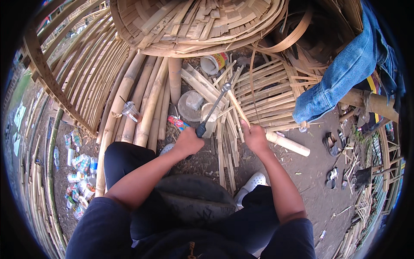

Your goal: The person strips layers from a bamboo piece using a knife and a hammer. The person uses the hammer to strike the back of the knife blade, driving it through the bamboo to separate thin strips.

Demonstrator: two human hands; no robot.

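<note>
My left hand [189, 141] is closed round the black grip of a metal tool [212, 111] with a slim grey shaft and a rounded head. My right hand [255, 137] grips a pale bamboo stick [238, 105], which slants up and away to the left. The tool's head meets the stick's far end; whether they touch, I cannot tell. Below them lie split bamboo strips [222, 151] in a loose pile. Close to the tool are a clear plastic cup [208, 125] and a round grey block [189, 113] on the ground.
Large woven bamboo baskets [194, 43] stand at the far side. Bamboo poles [148, 101] and a slatted frame [82, 82] fill the left, with plastic litter [82, 177] beside them. At right hang blue jeans [340, 82] above a bamboo slat panel [267, 95]; sandals [331, 144] lie beyond.
</note>
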